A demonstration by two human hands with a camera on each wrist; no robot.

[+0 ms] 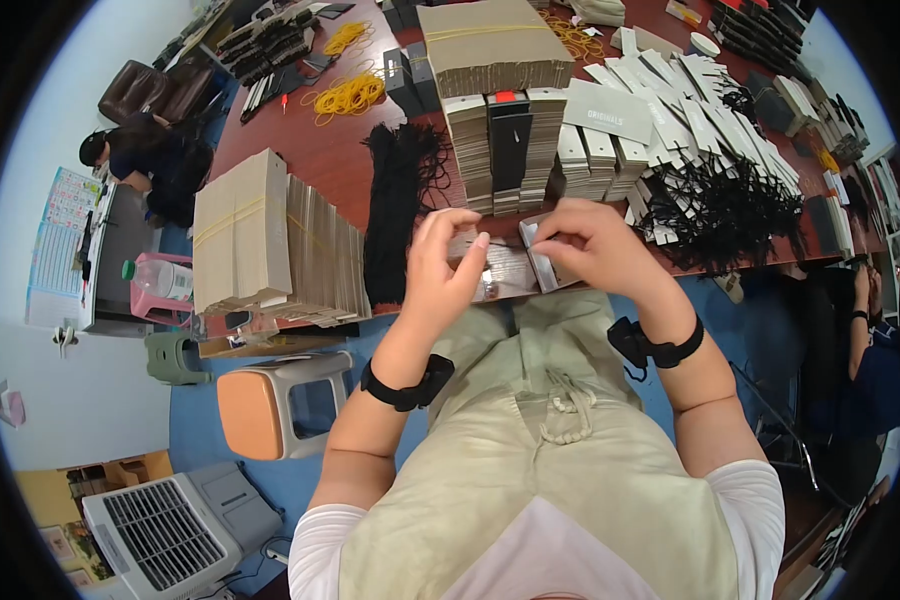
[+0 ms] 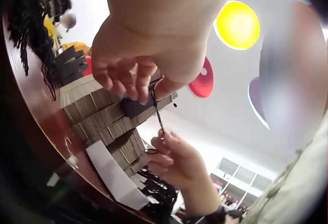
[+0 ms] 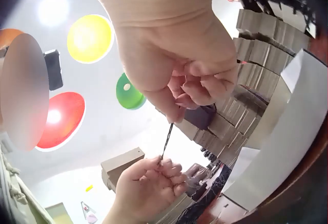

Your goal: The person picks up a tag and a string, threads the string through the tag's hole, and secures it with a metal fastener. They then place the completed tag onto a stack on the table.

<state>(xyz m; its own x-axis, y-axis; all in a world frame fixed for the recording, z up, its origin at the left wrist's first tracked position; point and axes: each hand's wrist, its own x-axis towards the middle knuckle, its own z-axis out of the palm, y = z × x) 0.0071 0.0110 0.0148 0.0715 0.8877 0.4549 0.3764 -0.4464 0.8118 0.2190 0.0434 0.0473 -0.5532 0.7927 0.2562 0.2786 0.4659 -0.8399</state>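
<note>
Over the table's near edge, my left hand (image 1: 442, 268) and right hand (image 1: 600, 248) face each other. A thin black cord (image 2: 159, 115) runs between them, one end pinched in each hand's fingertips. In the right wrist view the same cord (image 3: 167, 141) looks taut, and a small loop shows by the right fingers in the left wrist view. Below the right hand stands a white open-topped box (image 2: 114, 173). Left of my left hand lies a thick bundle of black cords (image 1: 395, 215).
Banded grey card stacks (image 1: 245, 235) stand at the left, with taller stacks (image 1: 495, 50) ahead. White tags (image 1: 660, 100) with tangled black strings (image 1: 720, 215) spread to the right. Yellow rubber bands (image 1: 350, 95) lie farther back. A stool (image 1: 250, 410) stands on the floor; other people sit left and right.
</note>
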